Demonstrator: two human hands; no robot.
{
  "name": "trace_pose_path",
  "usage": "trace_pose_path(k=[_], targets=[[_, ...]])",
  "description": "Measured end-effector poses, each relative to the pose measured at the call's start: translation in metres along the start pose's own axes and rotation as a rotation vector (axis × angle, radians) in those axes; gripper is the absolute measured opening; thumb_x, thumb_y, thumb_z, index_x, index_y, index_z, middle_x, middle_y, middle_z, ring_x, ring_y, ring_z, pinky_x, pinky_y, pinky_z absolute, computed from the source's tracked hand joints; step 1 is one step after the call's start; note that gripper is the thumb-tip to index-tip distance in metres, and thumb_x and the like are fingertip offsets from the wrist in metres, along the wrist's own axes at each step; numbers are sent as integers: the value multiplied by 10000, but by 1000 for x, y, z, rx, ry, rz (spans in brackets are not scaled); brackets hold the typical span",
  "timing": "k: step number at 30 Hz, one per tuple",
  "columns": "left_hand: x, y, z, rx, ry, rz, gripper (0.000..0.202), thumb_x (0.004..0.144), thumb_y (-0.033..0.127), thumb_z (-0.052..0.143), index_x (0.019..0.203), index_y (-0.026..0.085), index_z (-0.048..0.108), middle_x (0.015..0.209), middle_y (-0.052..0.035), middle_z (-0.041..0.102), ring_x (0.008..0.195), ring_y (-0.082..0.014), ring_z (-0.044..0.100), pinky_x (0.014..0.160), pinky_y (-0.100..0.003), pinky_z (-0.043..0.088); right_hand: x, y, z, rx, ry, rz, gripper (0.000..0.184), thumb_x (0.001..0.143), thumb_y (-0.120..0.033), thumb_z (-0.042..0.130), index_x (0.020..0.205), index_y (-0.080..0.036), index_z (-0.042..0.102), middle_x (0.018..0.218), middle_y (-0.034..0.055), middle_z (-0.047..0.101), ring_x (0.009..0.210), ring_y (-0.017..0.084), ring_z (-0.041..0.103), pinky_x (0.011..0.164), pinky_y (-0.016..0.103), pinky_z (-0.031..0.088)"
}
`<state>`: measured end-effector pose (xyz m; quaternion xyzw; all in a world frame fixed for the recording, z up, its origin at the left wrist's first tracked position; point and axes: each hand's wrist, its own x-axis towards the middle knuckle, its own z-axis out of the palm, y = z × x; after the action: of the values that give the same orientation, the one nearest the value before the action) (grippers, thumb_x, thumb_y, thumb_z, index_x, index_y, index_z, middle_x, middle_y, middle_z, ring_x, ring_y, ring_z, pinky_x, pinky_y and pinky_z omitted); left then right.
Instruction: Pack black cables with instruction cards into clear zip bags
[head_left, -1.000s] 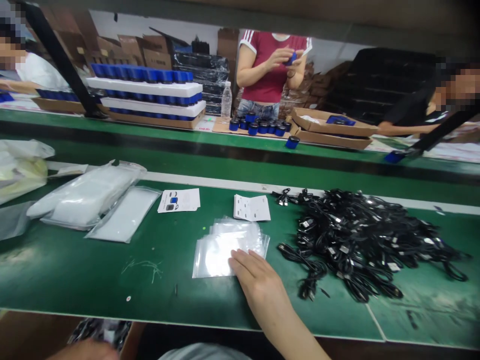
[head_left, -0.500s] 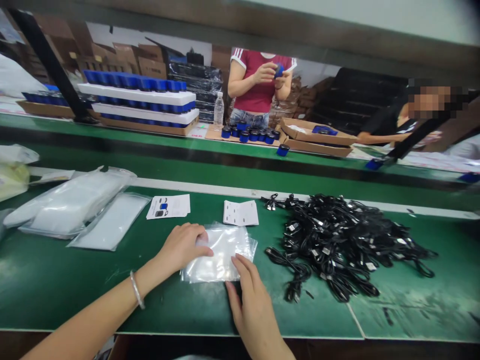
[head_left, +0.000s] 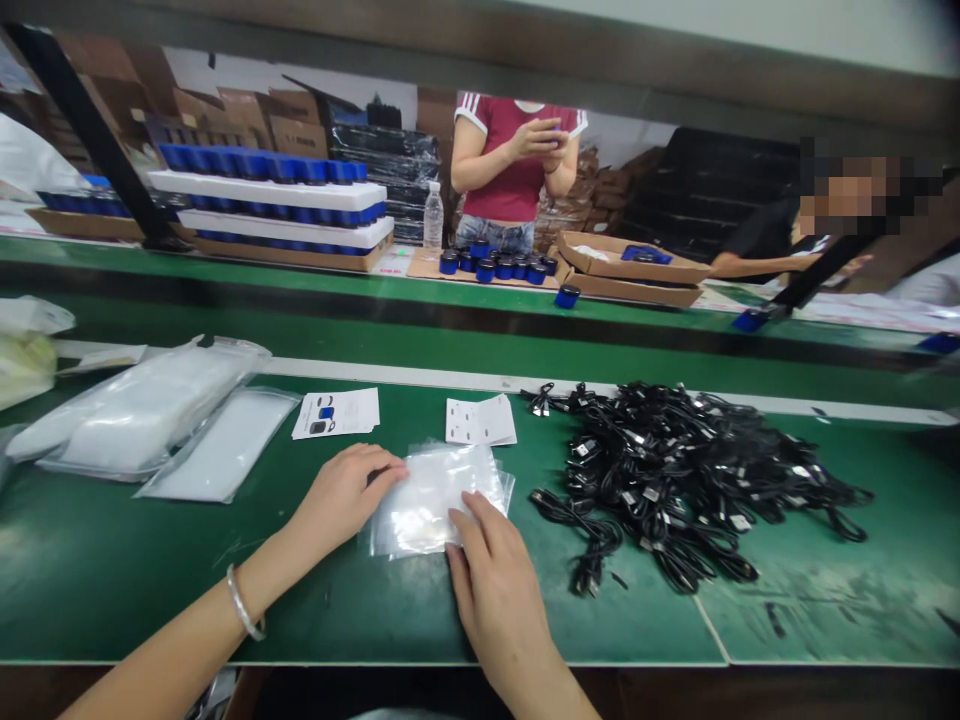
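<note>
bags: small stack of clear plastic bags [head_left: 439, 495], lying flat on the green table [head_left: 150, 580], centre-front, between the two hands
left hand: left hand [head_left: 341, 495] at the stack's left edge, fingers curled, tips on the film; cannot tell whether it pinches a sheet or only rests there
right hand: right hand [head_left: 491, 590] lies flat, fingers held together, tips pressing the stack's near right corner
wrist: bracelet [head_left: 244, 603] on the left forearm
handling: likely very light, limp film with no stiffness; glossy, so sheets probably slide over each other and may cling together
fragility: not brittle, but would crease easily
where to hold: best judged at an edge or corner, thumb and finger pinching one sheet, the other hand pinning the rest
risk: lifting two sheets at once, or the whole stack skating on the table
neighbours: cable pile [head_left: 690, 480] just right of the stack; white cards [head_left: 480, 420] and leaflets [head_left: 337, 412] behind it; bigger bag packs [head_left: 142, 405] well to the left
</note>
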<state>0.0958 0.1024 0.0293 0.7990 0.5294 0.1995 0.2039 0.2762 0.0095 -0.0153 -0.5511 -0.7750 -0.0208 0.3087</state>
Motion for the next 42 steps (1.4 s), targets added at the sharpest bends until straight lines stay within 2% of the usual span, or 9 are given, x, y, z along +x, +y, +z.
trace_pose_path(k=[6,12,16,18,21,24,27,34,42], targets=[[-5,3,-4,-31,12,36,289,861,323,407,764,213,656,781,-8,664,797,-187,607,729,-292,460,2,-5,-3,169,-95,-104,312,884,-171,487,1189,-117,524,1208,149,594,1131,277,536,987,493,402],[-22,13,-20,-57,39,55,308,882,379,388,733,222,607,786,1,665,876,-199,599,799,-292,452,11,-2,-22,561,29,312,334,865,-232,513,1192,-167,499,1152,118,589,1018,207,568,844,338,486],[-34,14,-22,-32,7,109,298,885,384,400,736,244,617,808,14,683,967,-212,592,895,-316,426,23,-2,-34,824,-161,499,168,804,-249,573,930,-157,636,838,49,664,740,156,596,670,254,480],[-41,15,-20,46,137,103,255,870,390,430,848,240,636,896,-19,678,958,-235,598,863,-346,448,26,-4,-33,869,-257,566,136,797,-251,569,742,-148,640,636,8,615,583,123,542,561,224,436],[-53,21,-10,114,357,90,282,831,419,499,940,208,650,892,-60,674,846,-245,632,761,-346,494,26,-9,-26,917,-248,664,154,770,-267,592,684,-141,607,546,-20,551,495,94,476,482,202,377],[-65,30,6,-5,265,104,260,800,423,568,901,218,692,792,-20,705,672,-181,669,622,-251,532,25,-15,-20,1076,-259,741,206,732,-331,643,664,-146,583,516,-29,542,471,86,481,453,186,374],[-74,36,19,-138,169,70,227,816,369,558,912,241,719,817,-2,732,682,-161,690,615,-203,547,23,-19,-18,1257,-308,781,310,696,-438,680,688,-138,601,532,-16,573,486,92,533,467,185,421],[-77,36,19,-399,-32,-120,253,796,362,566,979,275,718,881,14,747,713,-157,715,635,-177,572,22,-19,-19,1377,-383,792,347,675,-457,713,710,-117,650,561,-9,604,502,78,566,535,193,484],[-76,36,20,-371,-46,-135,207,798,327,556,902,296,732,883,21,750,771,-174,706,652,-198,561,18,-16,-17,1325,-393,767,357,705,-478,672,702,-122,649,604,12,633,541,99,597,570,217,502]])
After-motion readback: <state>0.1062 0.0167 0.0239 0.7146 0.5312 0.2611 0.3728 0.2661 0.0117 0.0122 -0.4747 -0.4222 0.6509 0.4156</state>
